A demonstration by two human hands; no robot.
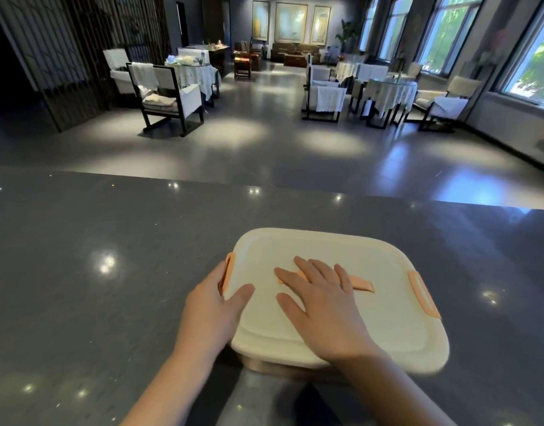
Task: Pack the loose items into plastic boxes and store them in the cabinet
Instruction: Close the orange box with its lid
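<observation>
A cream-white rectangular plastic box with rounded corners (pixel 341 302) sits on the dark grey speckled stone surface (pixel 95 256), close to its near edge, with its lid on. The box serves as the landmark here.

The left hand (pixel 212 312) is at the box's left end. Its thumb lies on top of the lid, while the fingers reach down round the orange plastic latch on the left side (pixel 227 272); that grip is closed on the latch and the lid's edge there. The fingertips themselves are hidden behind the latch.

The right hand (pixel 320 296) lies flat, palm down, on the middle of the lid, fingers straight and spread, so its grip is open and only presses on the lid. Under those fingers runs the flat orange carrying handle (pixel 361 282), which shows just right of the hand.

On the box's right end sits a second orange latch (pixel 422 293), untouched.

Beyond the far edge of the surface, well behind the box, a polished grey floor (pixel 264 142) spreads out. Further off stand dark-framed chairs with white cushions (pixel 169 93) and round tables under pale cloths (pixel 390 90).
</observation>
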